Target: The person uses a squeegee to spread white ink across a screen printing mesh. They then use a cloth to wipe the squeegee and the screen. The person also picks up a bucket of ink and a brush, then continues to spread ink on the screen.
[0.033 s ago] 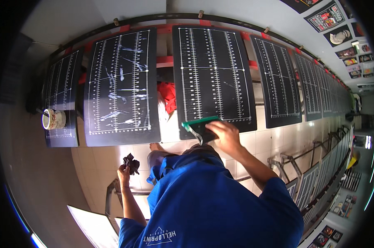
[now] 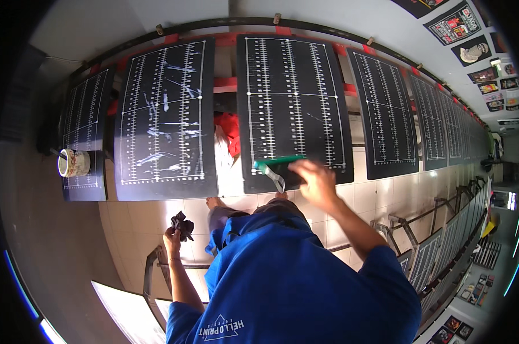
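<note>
Low at the left, my left hand [image 2: 172, 241] is closed around a crumpled dark rag [image 2: 182, 226], held over the floor. My right hand [image 2: 315, 184], fingers curled, grips the right end of a green-edged flat tool [image 2: 279, 161]. The tool lies across the near end of a black printing board [image 2: 297, 129] marked with white rulers and lines. From the tool's left end a silvery strip [image 2: 277, 180] hangs down; what exactly it is I cannot make out. The fingertips of my right hand partly blur against the dark board.
A second black board [image 2: 159, 155] with whitish smears lies to the left. Beyond it, a stained white tub [image 2: 75, 163] stands on a board's corner. More boards [image 2: 385, 114] run along the rail to the right. Red cloth [image 2: 229, 135] shows between two boards. Metal racks [image 2: 431, 252] stand behind at right.
The green-edged tool has turned so less of its dark face shows, and the silvery strip has swung slightly. My right hand has shifted a little with it. My left hand stays put.
</note>
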Demonstrator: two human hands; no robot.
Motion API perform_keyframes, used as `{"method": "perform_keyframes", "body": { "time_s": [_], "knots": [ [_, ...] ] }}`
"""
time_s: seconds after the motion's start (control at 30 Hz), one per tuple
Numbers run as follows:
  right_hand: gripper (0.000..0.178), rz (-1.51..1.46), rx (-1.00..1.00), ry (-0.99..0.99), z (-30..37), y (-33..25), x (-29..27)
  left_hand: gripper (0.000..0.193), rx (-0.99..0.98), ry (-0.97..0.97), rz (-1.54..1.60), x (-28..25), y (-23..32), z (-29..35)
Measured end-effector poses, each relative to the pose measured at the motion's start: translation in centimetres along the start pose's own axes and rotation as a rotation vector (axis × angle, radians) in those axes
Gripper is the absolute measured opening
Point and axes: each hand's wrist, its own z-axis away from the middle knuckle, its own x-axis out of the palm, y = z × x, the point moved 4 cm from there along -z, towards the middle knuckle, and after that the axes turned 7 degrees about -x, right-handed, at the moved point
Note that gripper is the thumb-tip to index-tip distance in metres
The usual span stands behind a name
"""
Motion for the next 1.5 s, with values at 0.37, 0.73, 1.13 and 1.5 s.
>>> {"method": "perform_keyframes", "body": {
  "time_s": [0.37, 0.73, 1.13, 1.5],
  "knots": [
    [0.041, 0.241, 0.081, 0.063, -23.1, 23.2, -4.2, 0.036, 0.058, 0.031, -0.165, 10.0, 5.5, 15.0],
    [0.067, 0.205, -0.025, -0.148, 1.9, 13.4, -2.2, 0.034, -0.228, -0.183, -0.098, 19.6, 0.3, 10.2],
    [0.043, 0.391, 0.004, 0.150, -23.5, 32.3, -8.3, 0.028, -0.094, -0.236, -0.130, 20.0, 5.2, 6.0],
    [0.042, 0.419, 0.008, 0.074, -14.8, 30.4, -5.2, 0.021, -0.234, -0.231, -0.138, 16.8, 1.8, 10.8]
  ]
}}
